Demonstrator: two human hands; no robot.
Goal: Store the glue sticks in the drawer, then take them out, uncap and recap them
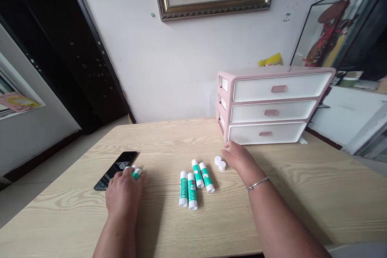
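My left hand [123, 188] is closed around green-and-white glue sticks [137, 173], whose ends show past the fingers beside a black phone [116, 169]. Several more glue sticks lie on the wooden table [163, 141]: one pair [188, 190] nearer me, another pair [202, 176] slightly behind it to the right. Two round white caps [220, 163] rest just left of my right hand [237, 156]. That hand has its fingers bent together near the drawer unit's front left corner; whatever they hold, if anything, is hidden.
A pink and white three-drawer unit [273, 107] stands at the table's back right, with a yellow packet [271, 60] behind its top. A framed picture [214, 6] hangs on the wall. Farther right is a glass case [329, 28].
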